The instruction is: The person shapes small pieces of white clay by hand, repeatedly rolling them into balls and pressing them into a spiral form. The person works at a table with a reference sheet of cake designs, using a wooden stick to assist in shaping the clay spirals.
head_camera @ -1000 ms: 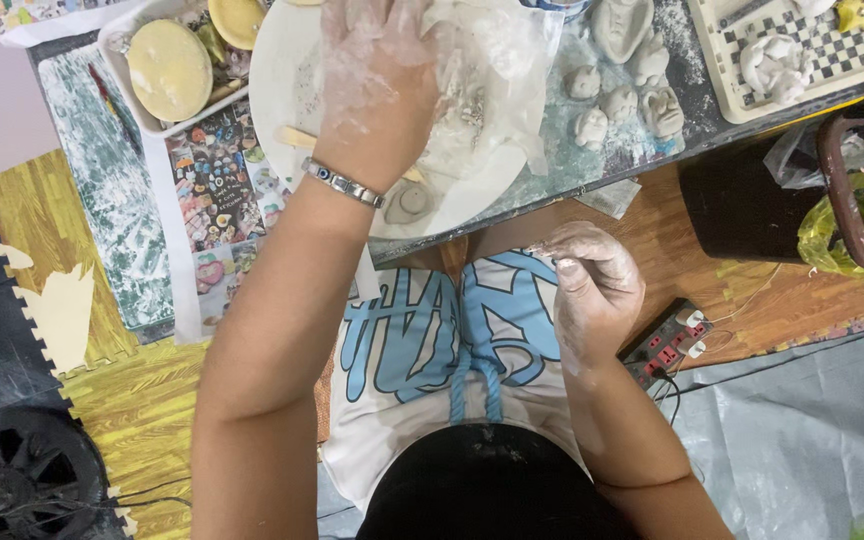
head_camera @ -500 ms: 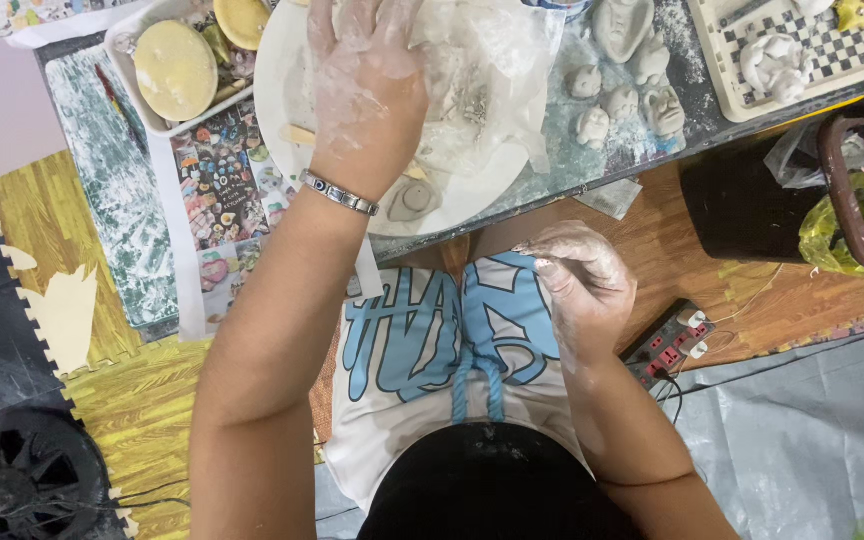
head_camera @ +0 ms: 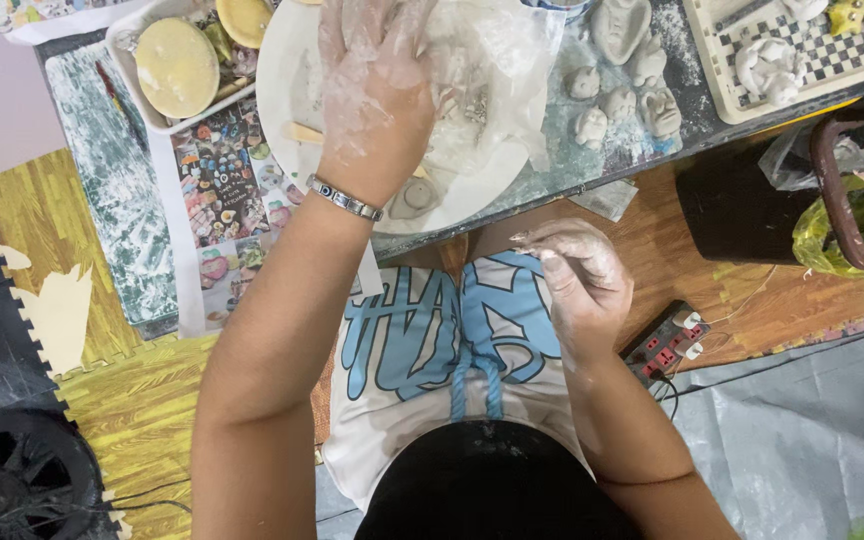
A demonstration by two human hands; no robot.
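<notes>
Tray (head_camera: 142, 30): top left of the table, holding a round yellow disc (head_camera: 177, 65).
Left hand (head_camera: 372, 95): clay-dusted, fingers spread flat, pressing a sheet of clear plastic (head_camera: 482, 70) on a white plate (head_camera: 282, 90).
Bracelet (head_camera: 344, 200): silver, on the left wrist.
Right hand (head_camera: 577, 280): clay-coated, loosely curled above the lap below the table edge; whether it holds anything cannot be told.
Clay figures (head_camera: 622, 95): small, grey, right of the plate.
</notes>
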